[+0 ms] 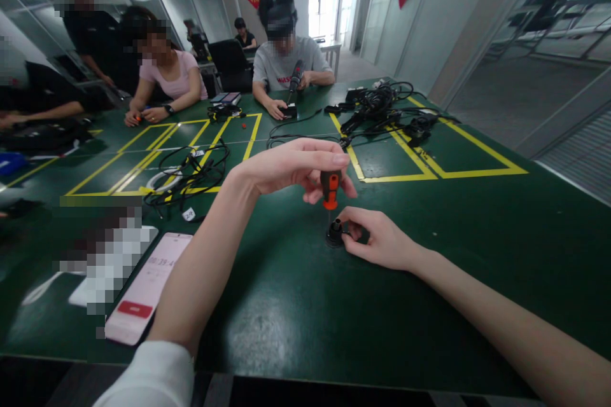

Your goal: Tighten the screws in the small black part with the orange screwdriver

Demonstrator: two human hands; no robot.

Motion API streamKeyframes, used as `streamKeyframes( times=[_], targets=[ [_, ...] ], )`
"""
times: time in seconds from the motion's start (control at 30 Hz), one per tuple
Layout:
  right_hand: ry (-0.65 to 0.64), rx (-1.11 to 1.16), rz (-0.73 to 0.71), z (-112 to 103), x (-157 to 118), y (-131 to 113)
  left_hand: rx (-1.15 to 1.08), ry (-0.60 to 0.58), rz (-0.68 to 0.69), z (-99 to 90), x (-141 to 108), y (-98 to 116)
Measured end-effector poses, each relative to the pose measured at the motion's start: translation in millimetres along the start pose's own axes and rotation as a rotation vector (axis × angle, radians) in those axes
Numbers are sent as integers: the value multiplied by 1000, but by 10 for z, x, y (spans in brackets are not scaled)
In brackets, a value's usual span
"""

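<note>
Head view: gripping screwdriver (331,191) upright in curled fingers of left hand (296,168), shaft pointing down at black part (334,238). Pinching side of that part between thumb and fingers of right hand (382,238), with base down on table (286,311). Apparently under way rather than finished, judging by tool and part both in grip. Too small to make out any screw, so impossible to measure work done or left. Lying well apart, toward the left: phone (147,286) and cables (205,168).
</note>
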State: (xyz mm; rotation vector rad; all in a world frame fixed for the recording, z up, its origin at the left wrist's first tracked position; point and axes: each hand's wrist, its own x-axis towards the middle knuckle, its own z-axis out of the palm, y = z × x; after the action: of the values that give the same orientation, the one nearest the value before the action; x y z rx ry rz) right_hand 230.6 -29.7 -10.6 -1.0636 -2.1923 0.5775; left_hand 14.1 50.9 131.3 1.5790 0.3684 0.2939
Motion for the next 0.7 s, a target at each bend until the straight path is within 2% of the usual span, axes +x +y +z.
streamKeyframes(
  times=[0.27, 0.7],
  targets=[
    [2, 2, -1, -1, -2, -1, -14, -37, 2, -10, 0, -22],
    [-13, 3, 7, -24, 7, -30, 51, 36, -21, 19, -16, -4]
  ],
)
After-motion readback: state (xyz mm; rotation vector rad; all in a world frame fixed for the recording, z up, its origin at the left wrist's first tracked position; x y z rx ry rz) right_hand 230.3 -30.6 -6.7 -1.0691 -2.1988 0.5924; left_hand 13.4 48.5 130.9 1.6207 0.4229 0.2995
